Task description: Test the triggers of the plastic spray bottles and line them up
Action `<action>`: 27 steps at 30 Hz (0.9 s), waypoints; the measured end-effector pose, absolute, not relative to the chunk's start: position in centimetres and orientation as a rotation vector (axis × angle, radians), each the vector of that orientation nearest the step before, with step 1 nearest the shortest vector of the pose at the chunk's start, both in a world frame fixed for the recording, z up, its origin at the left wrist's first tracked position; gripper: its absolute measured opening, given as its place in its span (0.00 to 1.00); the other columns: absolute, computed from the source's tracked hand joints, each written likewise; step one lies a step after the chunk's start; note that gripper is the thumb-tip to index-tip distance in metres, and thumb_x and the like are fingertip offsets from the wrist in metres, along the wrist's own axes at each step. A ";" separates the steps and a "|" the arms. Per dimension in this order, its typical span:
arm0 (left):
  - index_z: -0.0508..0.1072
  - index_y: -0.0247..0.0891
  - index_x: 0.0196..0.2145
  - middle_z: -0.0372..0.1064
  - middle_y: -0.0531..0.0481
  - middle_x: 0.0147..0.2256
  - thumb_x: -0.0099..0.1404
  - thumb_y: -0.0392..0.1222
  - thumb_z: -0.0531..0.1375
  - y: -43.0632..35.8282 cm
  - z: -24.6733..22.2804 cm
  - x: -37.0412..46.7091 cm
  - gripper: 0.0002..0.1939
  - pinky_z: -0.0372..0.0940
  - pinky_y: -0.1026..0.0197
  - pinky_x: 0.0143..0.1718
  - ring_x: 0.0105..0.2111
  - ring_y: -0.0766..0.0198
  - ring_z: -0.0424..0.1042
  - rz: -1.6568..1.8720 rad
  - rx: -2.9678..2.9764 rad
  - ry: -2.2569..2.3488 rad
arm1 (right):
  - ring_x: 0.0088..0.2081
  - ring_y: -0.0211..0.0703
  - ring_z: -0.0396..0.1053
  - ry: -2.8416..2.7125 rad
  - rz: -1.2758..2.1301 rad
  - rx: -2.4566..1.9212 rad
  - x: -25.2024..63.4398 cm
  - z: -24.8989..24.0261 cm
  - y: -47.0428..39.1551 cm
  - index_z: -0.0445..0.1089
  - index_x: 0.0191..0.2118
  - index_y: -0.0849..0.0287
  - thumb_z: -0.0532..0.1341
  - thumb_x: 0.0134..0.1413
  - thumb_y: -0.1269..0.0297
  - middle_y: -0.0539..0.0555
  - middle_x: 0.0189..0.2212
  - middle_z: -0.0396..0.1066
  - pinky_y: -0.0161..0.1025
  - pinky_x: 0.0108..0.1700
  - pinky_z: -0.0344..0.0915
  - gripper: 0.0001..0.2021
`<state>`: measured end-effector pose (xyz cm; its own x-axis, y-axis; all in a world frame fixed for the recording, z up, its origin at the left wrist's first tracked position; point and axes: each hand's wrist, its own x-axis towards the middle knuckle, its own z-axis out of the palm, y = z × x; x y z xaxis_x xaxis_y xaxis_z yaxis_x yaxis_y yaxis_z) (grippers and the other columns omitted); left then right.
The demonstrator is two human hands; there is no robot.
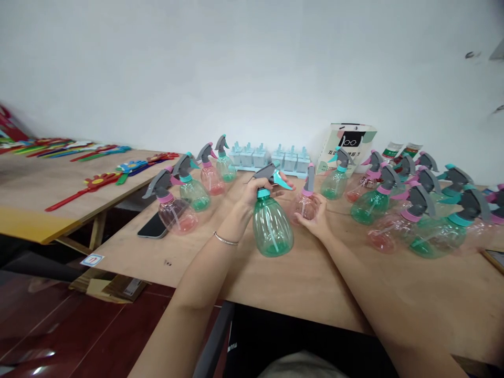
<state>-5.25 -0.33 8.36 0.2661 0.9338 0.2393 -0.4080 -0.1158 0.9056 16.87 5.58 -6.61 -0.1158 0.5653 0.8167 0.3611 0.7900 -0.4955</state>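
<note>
My left hand (pixel 258 190) is wrapped round the neck of a green spray bottle (pixel 273 228) with a teal collar and a grey and teal trigger head. The bottle is upright, in front of the wrist. To its right, my right hand (pixel 318 218) grips the body of a pink spray bottle (pixel 306 203) with a pink collar and grey head, which stands at the middle of the wooden table (pixel 275 283). Fingers cover part of its body. A thin bracelet (pixel 226 239) is on my left wrist.
Left of my hands, several spray bottles (pixel 192 193) stand beside a phone (pixel 153 227). Many more (pixel 439 236) crowd the right side. Pale blue moulds (pixel 291 160) and a box (pixel 334 152) line the wall. Colourful hand-shaped clappers (pixel 100 182) lie on another table.
</note>
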 end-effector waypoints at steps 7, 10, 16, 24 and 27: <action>0.72 0.36 0.28 0.75 0.43 0.30 0.38 0.39 0.55 0.5 7.9 -5.2 0.16 0.74 0.44 0.47 0.43 0.44 0.77 1.296 1.206 0.591 | 0.63 0.55 0.59 -1.727 0.205 -0.744 16.9 -6.7 5.6 0.49 0.60 0.53 0.69 0.47 0.56 0.62 0.58 0.55 0.59 0.63 0.63 0.38; 0.74 0.35 0.31 0.76 0.44 0.31 0.41 0.39 0.56 1.0 7.5 -5.2 0.17 0.72 0.44 0.50 0.44 0.46 0.77 1.333 1.217 0.622 | 0.62 0.55 0.60 -1.731 0.193 -0.737 16.9 -6.7 5.6 0.48 0.60 0.53 0.68 0.48 0.56 0.62 0.57 0.55 0.60 0.63 0.63 0.38; 0.73 0.36 0.29 0.75 0.44 0.28 0.41 0.40 0.56 1.9 6.8 -5.9 0.15 0.73 0.50 0.46 0.40 0.50 0.78 1.447 1.214 0.642 | 0.62 0.56 0.59 -1.730 0.183 -0.761 16.9 -6.6 5.5 0.48 0.60 0.53 0.68 0.47 0.55 0.62 0.57 0.55 0.60 0.64 0.62 0.38; 0.71 0.38 0.26 0.74 0.47 0.29 0.43 0.41 0.56 1.8 6.9 -5.8 0.10 0.69 0.54 0.46 0.41 0.54 0.76 1.481 1.287 0.648 | 0.63 0.55 0.59 -1.739 0.191 -0.736 16.8 -6.7 5.7 0.47 0.60 0.53 0.68 0.48 0.56 0.62 0.57 0.54 0.59 0.63 0.63 0.38; 0.68 0.39 0.22 0.71 0.47 0.26 0.43 0.42 0.55 1.7 6.9 -5.9 0.07 0.68 0.53 0.45 0.40 0.53 0.76 1.590 1.295 0.642 | 0.62 0.54 0.60 -1.740 0.195 -0.725 16.9 -6.9 5.8 0.47 0.60 0.52 0.68 0.48 0.56 0.62 0.57 0.54 0.59 0.63 0.63 0.38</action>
